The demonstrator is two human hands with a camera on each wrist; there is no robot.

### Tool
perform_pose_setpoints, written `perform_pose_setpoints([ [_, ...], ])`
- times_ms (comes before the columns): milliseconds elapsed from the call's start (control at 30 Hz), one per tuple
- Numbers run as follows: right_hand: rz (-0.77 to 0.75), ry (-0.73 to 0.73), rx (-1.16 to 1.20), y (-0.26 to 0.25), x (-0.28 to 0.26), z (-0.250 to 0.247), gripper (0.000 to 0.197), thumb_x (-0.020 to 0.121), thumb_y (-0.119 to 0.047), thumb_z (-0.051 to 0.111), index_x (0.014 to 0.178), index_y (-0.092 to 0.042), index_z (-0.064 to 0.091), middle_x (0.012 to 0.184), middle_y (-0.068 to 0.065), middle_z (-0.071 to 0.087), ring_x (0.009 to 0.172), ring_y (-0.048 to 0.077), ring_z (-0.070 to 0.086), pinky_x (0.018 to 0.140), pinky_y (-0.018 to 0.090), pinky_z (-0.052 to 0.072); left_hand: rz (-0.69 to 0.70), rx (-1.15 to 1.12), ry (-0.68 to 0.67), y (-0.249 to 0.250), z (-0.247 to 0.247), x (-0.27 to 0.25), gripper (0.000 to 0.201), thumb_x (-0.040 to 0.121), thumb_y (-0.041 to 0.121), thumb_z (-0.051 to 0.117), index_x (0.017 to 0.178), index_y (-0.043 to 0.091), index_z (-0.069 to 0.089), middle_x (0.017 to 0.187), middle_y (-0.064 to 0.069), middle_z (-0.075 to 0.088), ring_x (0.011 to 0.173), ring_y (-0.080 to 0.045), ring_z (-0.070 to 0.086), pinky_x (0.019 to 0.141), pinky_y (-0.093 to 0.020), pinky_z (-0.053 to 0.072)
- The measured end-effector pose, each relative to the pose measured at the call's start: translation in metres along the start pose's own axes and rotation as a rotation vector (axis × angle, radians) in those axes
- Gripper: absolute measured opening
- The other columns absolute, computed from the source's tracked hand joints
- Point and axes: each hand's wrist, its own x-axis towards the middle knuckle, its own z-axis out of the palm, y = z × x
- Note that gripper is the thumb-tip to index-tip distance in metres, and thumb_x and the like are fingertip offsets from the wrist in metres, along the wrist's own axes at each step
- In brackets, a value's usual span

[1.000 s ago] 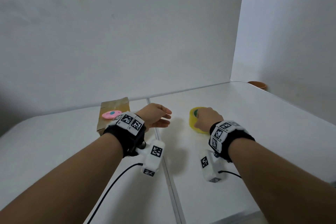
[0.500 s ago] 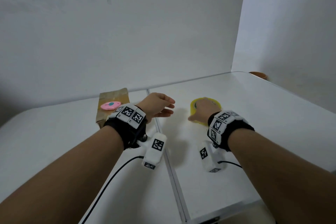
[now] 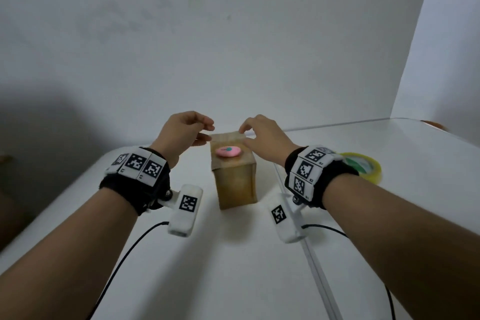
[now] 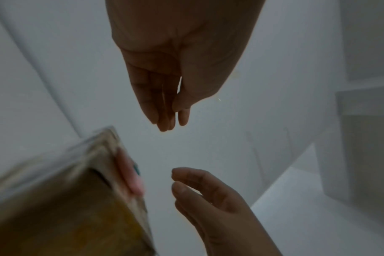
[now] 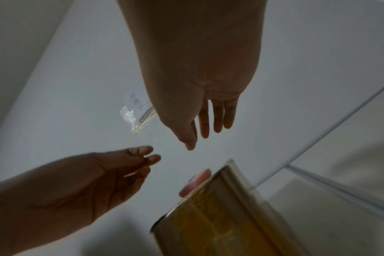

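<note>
Your left grip (image 3: 181, 132) hangs in the air just left of the far top edge of the brown cardboard box (image 3: 235, 184). Its fingers (image 4: 162, 110) are almost straight, with the thumb close beside them. It has hold of nothing that I can see. I think you are about to take the box by its top. Bring this grip down and a little to its right until the fingertips meet the corner. Touch softly first, then squeeze.

The box stands on the white desk (image 3: 233, 254), between your two grips and a bit nearer to you than your fingertips. A small pink oval thing (image 3: 228, 151) lies flat on its top, just below and between the grips. It looks loose, so it may slide off if the box tips. Keep the top flat and do not bump the pink thing with a thumb.

Your right grip (image 3: 265, 138) hangs just right of the same far edge. Its fingers are loosely bent and hold nothing. The head view makes it seem to touch the box, but the wrist views show a gap. Close both grips together, with the same push, so the box does not turn. The yellowish roll of clear tape (image 3: 374, 171) lies to the right of this grip and nearer to you, so keep your arm off it.
</note>
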Motion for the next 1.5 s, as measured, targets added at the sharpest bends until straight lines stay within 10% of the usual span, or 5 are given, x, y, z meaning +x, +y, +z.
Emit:
perform_pose_setpoints([
  [300,0.062,-0.227,-0.084,-0.027,0.012,0.030,0.052,0.088,-0.037,0.061,0.134,-0.014,0.054,0.138,0.008,0.055,0.128,0.023,0.050,0.099,0.028,0.039,-0.207,-0.164,0.050,-0.058,-0.038,-0.014,0.019,0.094,0.004,0.048,0.098,0.009,0.065,0.104,-0.010,0.069,0.081,-0.019,0.067,0.075,-0.024,0.056],
  [533,0.043,-0.128,-0.024,-0.022,0.007,0.038,0.035,0.089,-0.033,0.062,0.108,-0.005,0.071,0.111,0.010,0.070,0.104,0.025,0.064,0.085,0.031,0.048,-0.160,-0.090,0.069,-0.067,-0.025,-0.016,0.023,0.093,0.002,0.045,0.091,0.011,0.066,0.098,-0.008,0.069,0.073,-0.018,0.066,0.068,-0.021,0.056],
  [700,0.027,-0.015,0.043,-0.016,0.003,0.040,0.035,0.087,-0.027,0.066,0.117,-0.010,0.067,0.128,0.009,0.052,0.116,0.022,0.055,0.089,0.020,0.036,-0.106,-0.045,0.058,-0.061,-0.013,-0.018,0.026,0.091,0.000,0.043,0.090,0.010,0.066,0.097,-0.007,0.069,0.074,-0.018,0.064,0.075,-0.026,0.054],
  [933,0.075,0.205,0.141,0.005,-0.005,0.011,0.036,0.090,-0.034,0.059,0.118,-0.012,0.063,0.116,0.006,0.063,0.106,0.021,0.060,0.091,0.033,0.049,0.072,0.032,0.134,-0.031,0.009,-0.012,0.031,0.089,-0.001,0.040,0.093,0.010,0.070,0.097,0.000,0.071,0.079,-0.011,0.064,0.080,-0.026,0.052],
  [1500,0.540,0.325,0.014,0.168,-0.109,-0.083,0.041,0.091,-0.035,0.060,0.121,-0.008,0.064,0.119,0.016,0.063,0.113,0.029,0.058,0.096,0.034,0.043,0.020,-0.167,-0.310,0.014,0.201,-0.005,0.026,0.090,-0.002,0.045,0.089,0.013,0.066,0.099,-0.004,0.066,0.080,-0.015,0.061,0.072,-0.021,0.050],
])
